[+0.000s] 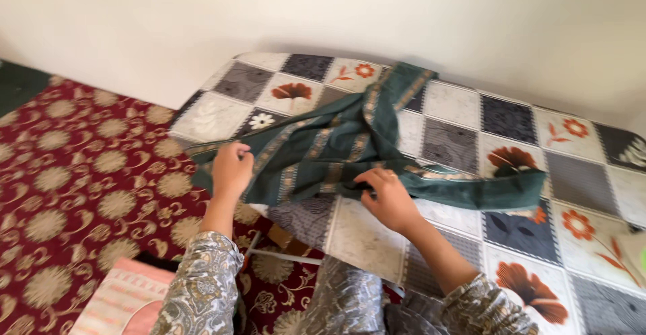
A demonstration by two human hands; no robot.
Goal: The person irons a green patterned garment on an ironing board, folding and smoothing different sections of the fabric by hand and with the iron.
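Where the mattress [592, 180] meets the pale wall [323, 12], a dark green cloth [350, 143] with tan striped bands lies crumpled across the patchwork cover of grey, white and black squares with red flowers. It spreads from the near left corner of the mattress toward the middle, with one long folded arm running to the right along the cover. The left hand [231, 169] is at the cloth's left end, fingers curled over the hem and closed on the fabric, at the mattress corner above the carpet. The right hand [387, 197] rests on the lower edge of the cloth near its middle, fingers bent down and pinching a fold against the cover; a ring shows on one finger. Both forearms wear grey paisley-print sleeves [202, 288]. Left of the mattress, a dark red carpet [74, 187] with beige floral medallions covers the floor. A pink striped item [121, 301] lies on the carpet at the lower left, just beside the left sleeve, its kind not determinable.
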